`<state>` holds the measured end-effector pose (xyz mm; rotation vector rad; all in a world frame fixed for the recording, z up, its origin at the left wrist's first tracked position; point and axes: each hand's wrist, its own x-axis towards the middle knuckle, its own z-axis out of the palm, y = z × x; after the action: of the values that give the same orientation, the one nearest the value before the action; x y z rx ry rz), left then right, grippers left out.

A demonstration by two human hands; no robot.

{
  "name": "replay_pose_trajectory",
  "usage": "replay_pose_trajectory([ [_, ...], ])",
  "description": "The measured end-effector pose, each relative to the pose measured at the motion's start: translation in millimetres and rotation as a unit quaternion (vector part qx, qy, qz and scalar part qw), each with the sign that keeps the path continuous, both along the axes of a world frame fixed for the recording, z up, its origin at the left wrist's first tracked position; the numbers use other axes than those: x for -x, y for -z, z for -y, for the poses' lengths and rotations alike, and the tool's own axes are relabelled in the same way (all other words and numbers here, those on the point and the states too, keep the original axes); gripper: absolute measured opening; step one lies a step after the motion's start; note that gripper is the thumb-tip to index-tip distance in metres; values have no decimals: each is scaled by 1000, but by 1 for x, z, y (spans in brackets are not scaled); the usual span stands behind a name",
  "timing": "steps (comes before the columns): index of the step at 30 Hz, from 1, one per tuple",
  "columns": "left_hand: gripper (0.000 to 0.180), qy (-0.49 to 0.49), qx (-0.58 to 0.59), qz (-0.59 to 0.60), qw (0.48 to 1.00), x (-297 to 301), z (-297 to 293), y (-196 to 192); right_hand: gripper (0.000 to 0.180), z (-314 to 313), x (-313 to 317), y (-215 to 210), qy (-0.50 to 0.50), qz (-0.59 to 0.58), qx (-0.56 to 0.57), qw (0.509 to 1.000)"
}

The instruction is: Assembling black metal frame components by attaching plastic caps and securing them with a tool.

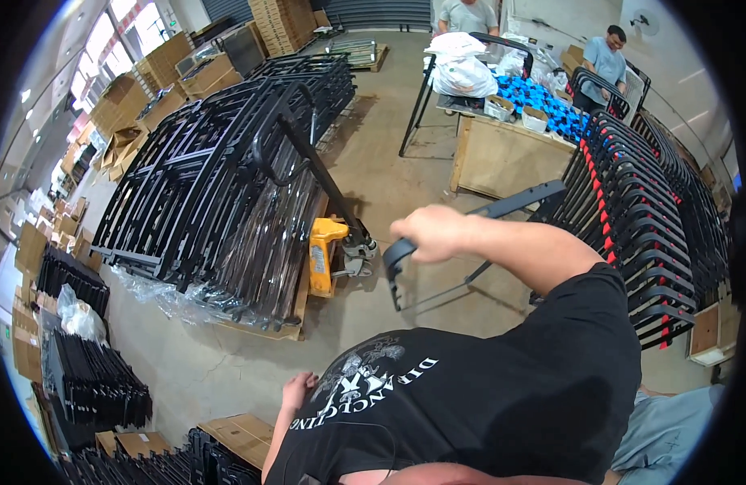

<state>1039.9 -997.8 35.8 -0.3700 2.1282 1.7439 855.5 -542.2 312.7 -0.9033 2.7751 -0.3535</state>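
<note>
The right hand [428, 230] is closed around the top bar of a black metal chair frame [470, 242], held lifted just left of the red-tipped row of stacked frames [632, 234]; judging by that, it is not yet set in place; the frame looks slim, tubular, matte; the left hand [296, 390] hangs low, loosely curled, holding nothing; the yellow pallet jack [324, 255] stands further left.

Yellow pallet jack [324, 255], stacked black frames [203, 170], perhaps cardboard boxes [122, 101]
</note>
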Motion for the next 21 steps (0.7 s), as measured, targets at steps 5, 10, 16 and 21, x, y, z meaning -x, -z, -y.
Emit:
replay_pose_trajectory([
  [5, 18, -67, -266, 125, 953, 79, -83, -8, 26, -97, 25, 44, 115, -24, -29, 993],
  [10, 16, -11, -176, 110, 978, 123, -117, 10, 30, -141, 42, 100, 166, -74, 26, 983],
  [16, 14, 43, -113, 118, 986, 194, -167, -5, 29, -125, 81, 106, 233, -95, 67, 966],
  [21, 9, 152, -121, -31, 980, 288, -221, -10, 32, -115, 152, 107, 266, -94, 97, 954],
])
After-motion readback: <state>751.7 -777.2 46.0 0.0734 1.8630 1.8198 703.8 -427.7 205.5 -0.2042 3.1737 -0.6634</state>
